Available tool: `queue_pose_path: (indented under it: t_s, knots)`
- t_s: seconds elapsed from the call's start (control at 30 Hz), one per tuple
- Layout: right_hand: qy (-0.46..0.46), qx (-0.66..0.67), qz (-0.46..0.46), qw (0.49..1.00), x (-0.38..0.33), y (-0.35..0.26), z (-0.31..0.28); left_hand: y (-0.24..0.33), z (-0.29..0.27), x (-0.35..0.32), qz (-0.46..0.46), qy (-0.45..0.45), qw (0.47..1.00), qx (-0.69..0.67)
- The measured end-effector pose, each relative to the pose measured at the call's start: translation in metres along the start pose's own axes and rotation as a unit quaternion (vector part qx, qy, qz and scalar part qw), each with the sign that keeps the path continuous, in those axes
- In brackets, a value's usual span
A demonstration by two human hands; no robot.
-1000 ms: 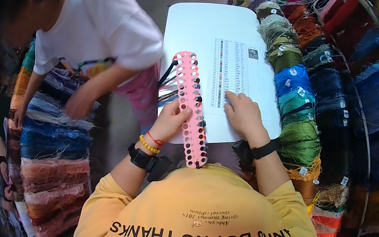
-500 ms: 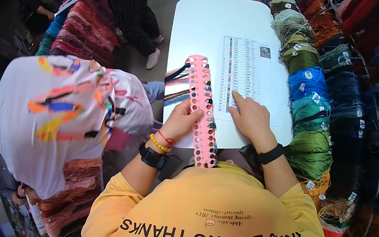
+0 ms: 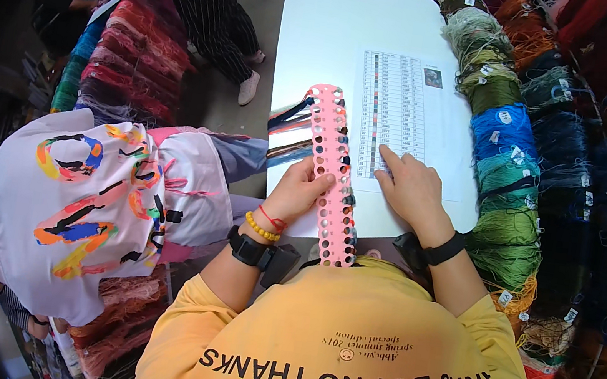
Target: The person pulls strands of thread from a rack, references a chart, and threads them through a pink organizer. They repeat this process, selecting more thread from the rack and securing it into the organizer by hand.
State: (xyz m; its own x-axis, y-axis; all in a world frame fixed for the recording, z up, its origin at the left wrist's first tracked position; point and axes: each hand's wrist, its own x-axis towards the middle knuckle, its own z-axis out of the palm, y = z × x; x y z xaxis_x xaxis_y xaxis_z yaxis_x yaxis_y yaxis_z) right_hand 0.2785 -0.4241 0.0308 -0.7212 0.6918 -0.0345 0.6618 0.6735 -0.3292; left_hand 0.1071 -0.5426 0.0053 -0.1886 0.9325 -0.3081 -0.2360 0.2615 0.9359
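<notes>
My left hand [image 3: 296, 195] is closed round a long pink floss holder card [image 3: 329, 135] with round holes along both edges, its thumb on top. Dark, pinkish, brown and light threads [image 3: 290, 135] hang from the card's left edge, and short dark strands line its right edge. Beneath lies a large white board [image 3: 321, 33] bearing a printed chart sheet [image 3: 411, 115] with a column of small colour swatches and a little picture. My right hand [image 3: 421, 194] rests on the chart, holding nothing, its index finger stretched to a lower row and its thumb apart.
Bundles of tagged thread in green [image 3: 501, 244], blue [image 3: 502, 136] and other colours hang along the right. Red and pink skeins [image 3: 133, 49] fill a rack at left. Close on my left stands a person in a white painted top [image 3: 108, 201]; another in striped trousers [image 3: 215, 18] is beyond.
The chart and both hands appear slightly shifted to the right in view. My right index finger has slid a little down the chart. The person in the white top has shifted posture.
</notes>
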Motion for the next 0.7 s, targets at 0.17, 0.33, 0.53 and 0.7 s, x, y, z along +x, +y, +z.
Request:
queue_pose_path:
  t_s: [0.17, 0.33, 0.53, 0.7]
  knots:
    - [0.016, 0.01, -0.007, 1.0, -0.003, 0.002, 0.002, 0.001, 0.003, -0.001, -0.004, 0.019, 1.0, 0.011]
    - [0.039, 0.025, -0.014, 0.999, -0.005, 0.002, 0.004, 0.0, 0.002, -0.001, -0.007, 0.022, 0.999, 0.032]
    - [0.052, 0.019, -0.016, 0.998, -0.006, 0.003, 0.008, 0.002, 0.005, -0.001, -0.004, 0.035, 0.998, 0.056]
    - [0.047, 0.021, -0.023, 0.998, -0.005, 0.006, 0.011, 0.008, 0.007, -0.002, -0.006, 0.037, 0.997, 0.07]
